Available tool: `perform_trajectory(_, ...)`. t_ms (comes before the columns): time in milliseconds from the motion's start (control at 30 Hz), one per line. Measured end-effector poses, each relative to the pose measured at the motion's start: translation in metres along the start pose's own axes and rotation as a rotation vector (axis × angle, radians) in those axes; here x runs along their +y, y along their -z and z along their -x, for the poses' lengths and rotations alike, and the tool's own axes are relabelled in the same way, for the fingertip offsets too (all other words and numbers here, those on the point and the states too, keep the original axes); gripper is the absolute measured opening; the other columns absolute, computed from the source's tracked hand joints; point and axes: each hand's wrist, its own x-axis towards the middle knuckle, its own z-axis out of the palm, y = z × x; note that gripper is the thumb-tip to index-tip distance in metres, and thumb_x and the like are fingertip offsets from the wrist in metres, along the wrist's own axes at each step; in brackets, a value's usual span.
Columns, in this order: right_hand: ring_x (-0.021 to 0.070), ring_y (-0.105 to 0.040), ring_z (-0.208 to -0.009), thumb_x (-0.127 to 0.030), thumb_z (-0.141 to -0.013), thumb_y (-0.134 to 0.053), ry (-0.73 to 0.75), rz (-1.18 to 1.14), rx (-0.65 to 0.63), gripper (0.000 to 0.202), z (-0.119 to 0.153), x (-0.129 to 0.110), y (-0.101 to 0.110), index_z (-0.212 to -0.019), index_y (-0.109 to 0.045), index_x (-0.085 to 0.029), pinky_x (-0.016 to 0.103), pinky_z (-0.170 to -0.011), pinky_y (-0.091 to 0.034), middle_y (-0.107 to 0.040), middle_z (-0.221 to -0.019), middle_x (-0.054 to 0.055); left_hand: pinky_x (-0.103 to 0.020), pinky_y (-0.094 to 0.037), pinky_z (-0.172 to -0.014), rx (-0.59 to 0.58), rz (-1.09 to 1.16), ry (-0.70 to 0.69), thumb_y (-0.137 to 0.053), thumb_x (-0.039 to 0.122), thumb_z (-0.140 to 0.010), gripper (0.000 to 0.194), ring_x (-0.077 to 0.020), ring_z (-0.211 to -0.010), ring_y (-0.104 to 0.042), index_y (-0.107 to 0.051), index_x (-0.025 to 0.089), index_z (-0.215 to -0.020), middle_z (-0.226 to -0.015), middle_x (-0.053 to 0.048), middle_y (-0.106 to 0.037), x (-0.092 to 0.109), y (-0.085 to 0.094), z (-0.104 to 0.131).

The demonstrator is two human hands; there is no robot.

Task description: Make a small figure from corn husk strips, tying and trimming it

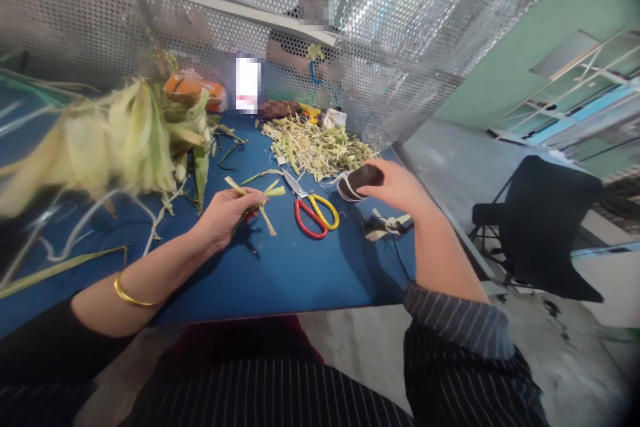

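Observation:
My left hand [234,210] pinches a small bunch of pale green corn husk strips [273,191] above the blue table, their ends poking out past the fingertips. At the right, my right hand [397,187] is closed round a dark brown spool [354,184] wound with white thread. Between the hands lie scissors [314,210] with one red and one yellow handle loop, blades pointing away from me. Just below my right hand sits a small black item with pale strips [387,223], its kind unclear.
A large bundle of corn husks [117,140] fills the left side. Husk scraps [315,147] are heaped at the back, near an orange package [195,92] and a lit screen [247,83]. Behind perforated mesh [400,47] another person [305,47] sits. A black chair [547,227] stands right.

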Motion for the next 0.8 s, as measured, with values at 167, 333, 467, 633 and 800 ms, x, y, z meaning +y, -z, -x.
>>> perform_trajectory(167,0.0265,-0.059,-0.1,-0.03,-0.068,-0.069,0.135,0.025,-0.112,0.061,-0.001,0.016,0.006,-0.127,-0.053,-0.027,0.039,-0.088,-0.045,-0.055,-0.119,0.009,-0.021,-0.035,-0.044,-0.003,-0.019,0.02,-0.074,0.026,-0.062,0.014,-0.0076,-0.05,-0.046,-0.069,0.013,-0.064,-0.06,-0.002,-0.06,0.001,-0.001,0.001)
perform_trajectory(333,0.0281,-0.053,-0.114,-0.016,-0.068,-0.064,0.207,0.007,-0.154,0.061,-0.004,0.015,-0.002,-0.127,-0.053,-0.027,0.041,-0.095,-0.043,-0.049,-0.133,0.008,-0.02,-0.035,-0.045,-0.002,-0.015,0.026,-0.074,0.025,-0.063,0.014,-0.006,-0.049,-0.045,-0.068,0.013,-0.063,-0.059,-0.001,-0.058,0.003,-0.001,0.001)
perform_trajectory(467,0.0271,-0.05,-0.12,-0.01,-0.066,-0.062,0.249,-0.071,-0.163,0.061,-0.008,0.02,-0.007,-0.125,-0.055,-0.026,0.042,-0.1,-0.04,-0.047,-0.137,0.008,-0.02,-0.036,-0.044,0.003,-0.02,0.027,-0.075,0.026,-0.061,0.015,-0.0063,-0.048,-0.045,-0.068,0.013,-0.062,-0.059,-0.001,-0.058,0.004,-0.002,0.001)
perform_trajectory(633,0.0244,-0.052,-0.116,-0.014,-0.066,-0.065,0.248,-0.148,-0.119,0.059,-0.01,0.029,-0.01,-0.123,-0.056,-0.024,0.039,-0.1,-0.039,-0.052,-0.131,0.007,-0.02,-0.035,-0.043,-0.002,-0.023,0.035,-0.076,0.026,-0.061,0.015,-0.0067,-0.049,-0.045,-0.069,0.013,-0.063,-0.06,-0.002,-0.058,0.002,-0.002,0.001)
perform_trajectory(800,0.0265,-0.057,-0.103,-0.033,-0.068,-0.07,0.085,-0.06,-0.058,0.062,-0.01,0.031,-0.012,-0.127,-0.054,-0.026,0.041,-0.091,-0.044,-0.055,-0.122,0.009,-0.018,-0.036,-0.042,-0.007,-0.013,0.058,-0.075,0.025,-0.062,0.015,-0.0062,-0.049,-0.045,-0.068,0.011,-0.064,-0.062,-0.002,-0.058,0.001,-0.001,-0.001)
